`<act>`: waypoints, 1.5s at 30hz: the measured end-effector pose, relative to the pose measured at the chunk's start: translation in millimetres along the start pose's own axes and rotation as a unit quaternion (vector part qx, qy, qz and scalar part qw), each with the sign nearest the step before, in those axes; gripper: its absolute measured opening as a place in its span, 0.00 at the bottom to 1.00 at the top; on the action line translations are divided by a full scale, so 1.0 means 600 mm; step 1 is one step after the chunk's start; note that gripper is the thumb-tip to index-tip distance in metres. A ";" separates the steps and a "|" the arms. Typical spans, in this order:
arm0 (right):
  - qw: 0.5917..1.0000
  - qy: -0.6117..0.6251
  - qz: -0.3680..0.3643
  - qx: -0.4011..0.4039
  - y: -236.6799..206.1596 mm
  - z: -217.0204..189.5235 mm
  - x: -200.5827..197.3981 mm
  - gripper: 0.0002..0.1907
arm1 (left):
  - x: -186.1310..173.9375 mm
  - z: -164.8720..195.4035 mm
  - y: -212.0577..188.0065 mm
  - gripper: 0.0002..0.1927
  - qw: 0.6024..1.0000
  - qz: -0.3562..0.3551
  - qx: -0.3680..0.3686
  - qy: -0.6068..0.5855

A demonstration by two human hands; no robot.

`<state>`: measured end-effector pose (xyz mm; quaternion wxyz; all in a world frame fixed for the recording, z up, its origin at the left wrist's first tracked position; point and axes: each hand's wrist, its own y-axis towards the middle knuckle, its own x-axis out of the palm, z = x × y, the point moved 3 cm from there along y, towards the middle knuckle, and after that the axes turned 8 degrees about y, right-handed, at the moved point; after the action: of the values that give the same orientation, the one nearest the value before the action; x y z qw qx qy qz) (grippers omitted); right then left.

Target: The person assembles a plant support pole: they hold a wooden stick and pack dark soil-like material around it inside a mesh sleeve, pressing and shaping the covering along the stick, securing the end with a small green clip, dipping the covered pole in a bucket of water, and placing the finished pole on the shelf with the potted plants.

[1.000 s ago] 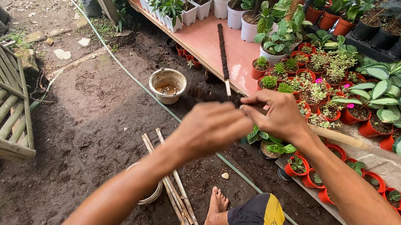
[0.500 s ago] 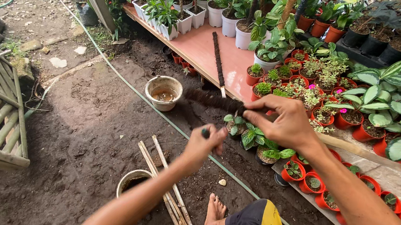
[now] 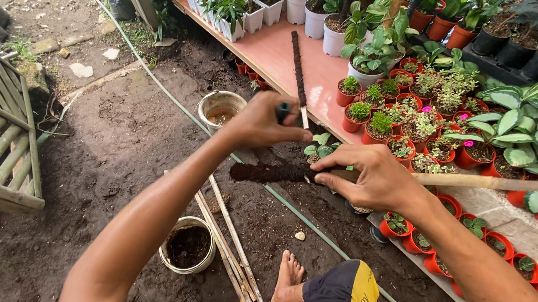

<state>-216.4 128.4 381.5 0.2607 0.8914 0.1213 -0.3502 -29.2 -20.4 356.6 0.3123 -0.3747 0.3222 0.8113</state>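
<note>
Right, my right hand (image 3: 372, 178) grips the bamboo stick (image 3: 499, 183) where its fibre-wrapped end (image 3: 267, 172) juts out over the soil, near the pink bench's front edge. My left hand (image 3: 265, 123) pinches a dark cord (image 3: 284, 111); I'd keep tension even.

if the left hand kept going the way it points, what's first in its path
Probably the dark coir-wrapped stake lying on the pink bench, just beyond the left hand; depth is hard to judge.

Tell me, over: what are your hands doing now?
Right hand grips coir-wrapped stick. Left hand holds a small dark tool above it. Nothing between them.
</note>
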 end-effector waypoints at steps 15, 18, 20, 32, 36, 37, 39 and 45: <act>0.994 -0.061 0.048 0.080 -0.001 0.042 -0.021 0.13 | 0.049 0.135 -0.097 0.11 0.920 0.207 0.291 0.163; 0.997 -0.025 -0.017 0.067 0.000 0.028 -0.003 0.12 | -0.015 0.084 -0.038 0.11 0.923 0.178 0.317 0.122; 0.999 0.016 -0.027 0.004 -0.004 0.010 0.002 0.12 | -0.007 0.024 -0.001 0.18 0.994 0.030 0.073 0.076; 0.989 -0.026 0.087 0.116 -0.009 0.042 -0.035 0.14 | 0.159 0.141 -0.155 0.17 0.972 0.206 0.103 0.045; 0.998 -0.054 0.013 0.024 -0.006 0.029 -0.011 0.12 | 0.045 0.122 -0.100 0.12 0.944 0.190 0.235 0.134; 0.999 -0.036 -0.007 0.007 -0.006 0.022 -0.007 0.12 | 0.022 0.107 -0.084 0.12 0.935 0.202 0.252 0.148; 0.999 -0.009 -0.034 -0.014 -0.005 0.010 -0.002 0.12 | 0.003 0.041 -0.041 0.19 0.997 0.041 0.044 0.037; 0.992 0.002 0.019 0.125 0.001 0.016 -0.022 0.12 | 0.167 0.008 -0.080 0.21 0.912 -0.034 -0.291 -0.289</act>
<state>-230.9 122.0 384.7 0.1534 0.9198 0.0597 -0.3563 -47.8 38.6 264.2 0.2967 -0.2093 -0.0452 0.9307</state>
